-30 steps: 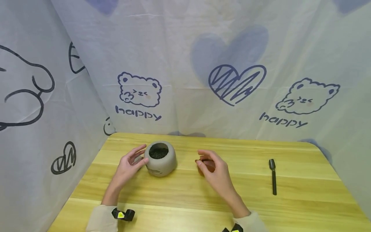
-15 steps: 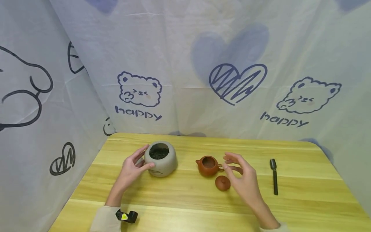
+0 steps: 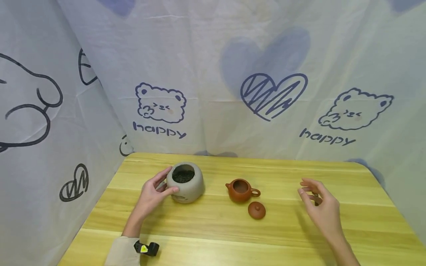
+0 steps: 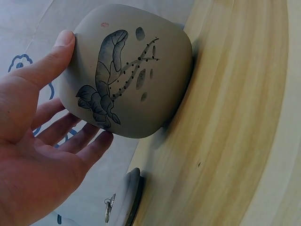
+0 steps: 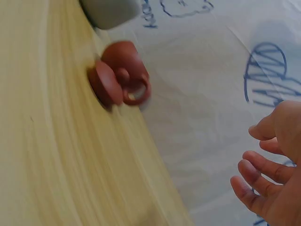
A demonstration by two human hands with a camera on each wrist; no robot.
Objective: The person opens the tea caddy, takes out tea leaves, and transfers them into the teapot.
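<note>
A round grey ceramic jar [image 3: 193, 190] with dark loose leaves inside stands at the table's left. My left hand [image 3: 151, 197] holds its left side, thumb and fingers spread around the wall; a painted lotus faces the left wrist camera. At mid-table sits a small brown clay teapot [image 3: 239, 195] with its mouth uncovered. Its lid [image 3: 256, 210] lies beside it, knob up. My right hand [image 3: 321, 207] hovers at the right with loosely bent fingers and nothing in its grasp. Behind those fingers, part of a dark scoop [image 3: 316, 200] shows; the rest is hidden.
In the left wrist view, a flat grey disc [image 4: 127, 197] with a small metal ring lies beyond the jar. A pale printed cloth [image 3: 213, 125] hangs behind the wooden table [image 3: 206, 236] and along its left side.
My right hand has moved right, from over the teapot, past its handle, to over the scoop, so teapot and lid are uncovered. My left hand has closed in slightly on the jar.
</note>
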